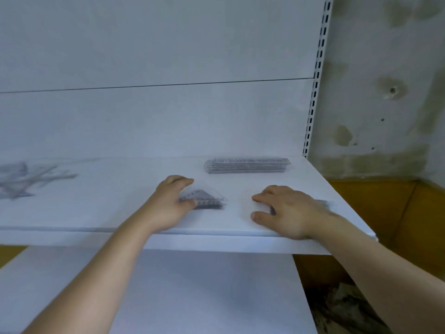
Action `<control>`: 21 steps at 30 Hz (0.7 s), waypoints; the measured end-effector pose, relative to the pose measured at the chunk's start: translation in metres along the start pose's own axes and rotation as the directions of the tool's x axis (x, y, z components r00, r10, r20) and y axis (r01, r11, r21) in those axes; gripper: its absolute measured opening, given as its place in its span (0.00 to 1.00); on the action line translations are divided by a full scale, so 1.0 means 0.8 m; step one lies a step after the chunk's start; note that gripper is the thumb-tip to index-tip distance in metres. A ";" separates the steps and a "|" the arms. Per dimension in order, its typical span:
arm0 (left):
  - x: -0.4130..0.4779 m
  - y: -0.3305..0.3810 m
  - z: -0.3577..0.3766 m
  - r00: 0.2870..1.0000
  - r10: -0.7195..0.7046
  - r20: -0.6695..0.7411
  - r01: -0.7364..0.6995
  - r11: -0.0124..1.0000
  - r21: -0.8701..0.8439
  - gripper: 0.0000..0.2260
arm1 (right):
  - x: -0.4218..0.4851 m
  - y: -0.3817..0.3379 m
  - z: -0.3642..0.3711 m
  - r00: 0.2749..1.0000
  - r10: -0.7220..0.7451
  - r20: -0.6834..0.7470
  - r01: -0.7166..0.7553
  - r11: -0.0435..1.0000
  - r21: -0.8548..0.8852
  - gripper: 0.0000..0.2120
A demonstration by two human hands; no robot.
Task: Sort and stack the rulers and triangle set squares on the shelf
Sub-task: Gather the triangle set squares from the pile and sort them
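The left hand [172, 203] had its grip pinched on the triangle set squares [204, 200] near the front edge of the shelf [96, 203], likely to tidy them, while the right hand [286, 210] lay open beside them and the rulers [248, 165] sat stacked near the back right corner.

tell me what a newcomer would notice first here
Two bare hands work at the front of the white shelf: the left hand grips a small stack of triangle set squares, and the right hand rests just right of it over something too blurred to name. Behind them lies a neat stack of rulers, and a loose unsorted heap sits at the far left.
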State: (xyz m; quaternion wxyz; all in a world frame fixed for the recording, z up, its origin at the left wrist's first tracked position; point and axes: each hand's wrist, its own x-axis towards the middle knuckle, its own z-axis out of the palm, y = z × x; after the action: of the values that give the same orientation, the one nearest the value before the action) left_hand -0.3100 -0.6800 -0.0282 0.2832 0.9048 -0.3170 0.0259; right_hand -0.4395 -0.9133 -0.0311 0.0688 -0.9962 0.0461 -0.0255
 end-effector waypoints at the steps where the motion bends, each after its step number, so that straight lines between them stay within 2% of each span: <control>1: 0.002 -0.006 -0.004 0.999 -0.017 0.042 0.018 1.000 -0.025 0.23 | 0.000 0.000 0.000 1.000 -0.004 -0.003 0.004 1.000 -0.007 0.30; 4: 0.008 -0.013 -0.006 0.993 -0.043 0.106 0.051 0.996 -0.074 0.23 | 0.001 -0.002 -0.001 1.000 0.001 -0.007 -0.001 1.000 -0.013 0.29; 10: 0.012 -0.014 0.001 0.992 -0.073 0.099 0.086 0.986 -0.140 0.23 | -0.002 -0.002 -0.001 1.000 0.007 0.003 -0.007 1.000 -0.023 0.29; 14: 0.008 -0.016 -0.001 0.996 -0.055 0.073 0.062 0.993 -0.097 0.19 | 0.001 -0.003 -0.009 0.996 0.009 0.089 -0.009 1.000 -0.002 0.30; 17: 0.006 -0.022 -0.010 0.990 -0.031 0.134 0.038 0.998 -0.049 0.21 | 0.016 -0.014 -0.027 0.981 0.054 0.189 -0.044 0.997 -0.061 0.33; 21: 0.007 -0.047 -0.038 0.977 -0.008 0.211 -0.015 0.994 0.109 0.25 | 0.049 -0.056 -0.043 0.988 0.059 0.144 -0.045 0.994 -0.098 0.32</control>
State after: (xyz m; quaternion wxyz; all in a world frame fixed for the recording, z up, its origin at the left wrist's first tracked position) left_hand -0.2794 -0.6430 -0.0203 0.1976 0.9161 -0.3449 -0.0525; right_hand -0.3988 -0.8771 0.0110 0.0254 -0.9960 0.0680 0.0519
